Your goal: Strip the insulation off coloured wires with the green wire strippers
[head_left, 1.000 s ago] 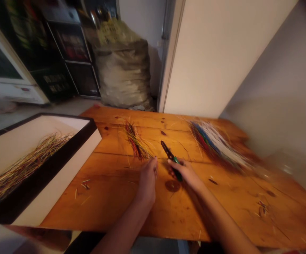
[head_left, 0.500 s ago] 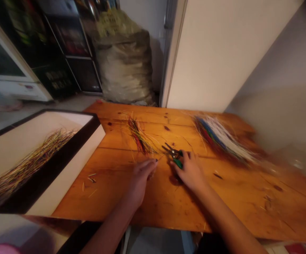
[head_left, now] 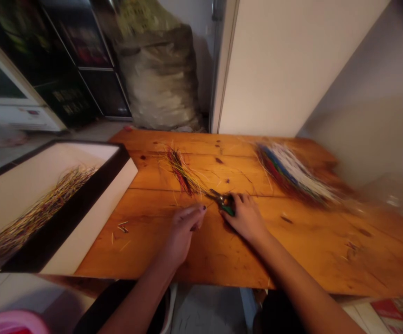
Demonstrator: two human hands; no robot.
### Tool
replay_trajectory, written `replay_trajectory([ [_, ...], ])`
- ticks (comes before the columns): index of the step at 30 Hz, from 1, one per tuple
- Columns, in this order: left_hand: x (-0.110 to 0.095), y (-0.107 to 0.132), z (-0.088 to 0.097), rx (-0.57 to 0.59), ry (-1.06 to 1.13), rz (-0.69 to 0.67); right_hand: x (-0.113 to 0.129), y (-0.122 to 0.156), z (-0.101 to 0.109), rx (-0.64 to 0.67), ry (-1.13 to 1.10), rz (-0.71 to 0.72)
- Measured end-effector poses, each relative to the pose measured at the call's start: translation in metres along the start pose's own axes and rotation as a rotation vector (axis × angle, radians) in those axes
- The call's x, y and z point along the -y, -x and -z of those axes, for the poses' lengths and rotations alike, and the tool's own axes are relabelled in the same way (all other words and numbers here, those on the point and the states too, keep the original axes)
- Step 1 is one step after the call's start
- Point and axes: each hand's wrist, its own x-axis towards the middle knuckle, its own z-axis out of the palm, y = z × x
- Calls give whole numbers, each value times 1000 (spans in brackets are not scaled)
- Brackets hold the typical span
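In my right hand [head_left: 248, 213] are green-handled pliers [head_left: 222, 202], low over the wooden table, jaws pointing left. The jaws look closer together than before. My left hand [head_left: 185, 225] is closed in a pinch just left of the jaws. A thin wire [head_left: 211, 204] runs from its fingertips toward the pliers; its colour is hard to make out. Beyond both hands lies a loose bundle of red, yellow and black wires [head_left: 180, 171]. Several short offcuts [head_left: 122, 227] lie to the left of my left hand.
A white box with a black rim [head_left: 109, 183] holds many thin wires [head_left: 44, 204] at the left. White, blue, green and red wires [head_left: 292, 174] lie at the right on the table [head_left: 222, 260]. Behind stands a large full sack [head_left: 159, 79]; a pink basin [head_left: 16, 320] is at lower left.
The pliers' jaws have closed from wide apart, and my right hand's grip has tightened. My left hand keeps its pinch. The whole view has shifted slightly.
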Motion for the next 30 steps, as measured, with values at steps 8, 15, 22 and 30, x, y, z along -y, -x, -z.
replay_trajectory([
  [8,3,3,4,-21,-50,-11,29,12,35,-5,-1100,-54],
  [15,2,11,14,-22,-119,-26,57,25,63,64,-1641,-295],
  [22,7,11,25,-84,-239,-52,55,23,60,107,-1634,-334],
  [30,2,7,26,-260,-644,-396,53,26,50,23,-1531,-253],
])
